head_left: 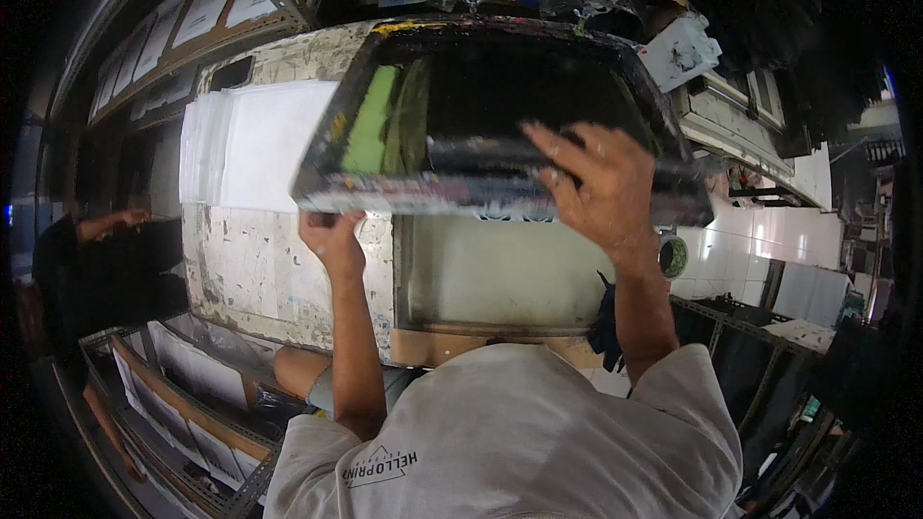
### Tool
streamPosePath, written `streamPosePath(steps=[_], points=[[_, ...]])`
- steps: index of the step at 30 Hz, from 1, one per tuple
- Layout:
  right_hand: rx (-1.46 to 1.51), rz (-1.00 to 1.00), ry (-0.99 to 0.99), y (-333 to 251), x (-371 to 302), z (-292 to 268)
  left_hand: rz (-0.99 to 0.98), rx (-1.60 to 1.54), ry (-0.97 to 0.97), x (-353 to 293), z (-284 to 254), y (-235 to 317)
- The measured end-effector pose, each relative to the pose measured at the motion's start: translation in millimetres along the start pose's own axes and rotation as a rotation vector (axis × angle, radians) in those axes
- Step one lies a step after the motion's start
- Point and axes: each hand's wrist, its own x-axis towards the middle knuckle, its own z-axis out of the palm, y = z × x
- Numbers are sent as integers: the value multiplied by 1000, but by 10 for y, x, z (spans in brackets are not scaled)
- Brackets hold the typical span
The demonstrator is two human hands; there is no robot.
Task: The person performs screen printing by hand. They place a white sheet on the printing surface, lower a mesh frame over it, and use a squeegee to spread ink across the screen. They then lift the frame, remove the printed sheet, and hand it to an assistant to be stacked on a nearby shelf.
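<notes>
A screen-printing frame [433, 194] with paint-stained edges and a dark mesh lies in front of me, its near edge raised above the worktable. A green strip [367, 125] shows along its left inside. My left hand [334, 238] is closed on the near left corner, its fingers partly hidden under the edge. Over the near right part of the frame is my right hand [604, 183], fingers apart and slightly blurred. Beside its fingertips, a dark bar [481, 149] lies along the mesh; I cannot tell its kind. Below the frame shows a pale printing board [500, 274].
White sheets [260, 144] are stacked at the left on the stained worktable [279, 259]. Metal racks with white packs [207, 5] stand at far left, another rack [192, 384] at near left. A roll of tape [673, 256] is at right. Another person [106, 259] is at the left.
</notes>
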Motion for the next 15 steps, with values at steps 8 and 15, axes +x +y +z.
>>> streamPosePath(steps=[8,15], points=[[262,357,-512,315,-635,922,61,384,-79,-549,-561,-882],[0,224,-436,487,-798,1455,269,797,-85,-561,-656,-984]])
